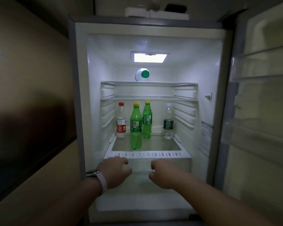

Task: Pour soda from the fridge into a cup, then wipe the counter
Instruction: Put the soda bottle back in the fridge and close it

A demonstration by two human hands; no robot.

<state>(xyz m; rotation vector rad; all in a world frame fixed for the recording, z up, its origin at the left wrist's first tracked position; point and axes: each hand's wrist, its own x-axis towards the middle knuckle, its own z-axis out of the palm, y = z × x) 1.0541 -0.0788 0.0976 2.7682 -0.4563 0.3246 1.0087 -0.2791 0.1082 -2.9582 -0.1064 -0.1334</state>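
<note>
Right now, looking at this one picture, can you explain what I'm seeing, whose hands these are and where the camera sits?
The camera sits on a person's head, looking forward and down, so the left hand and right hand are their own. Both reach toward an open fridge and hold nothing. On its lit shelf stand four bottles: a red-capped clear bottle, two green soda bottles and a dark-labelled clear bottle. Higher up, a green-capped bottle lies with its cap facing out.

Fridge shelf (160, 145) — green bottles (136, 126), clear bottles (121, 123) upright.
</note>
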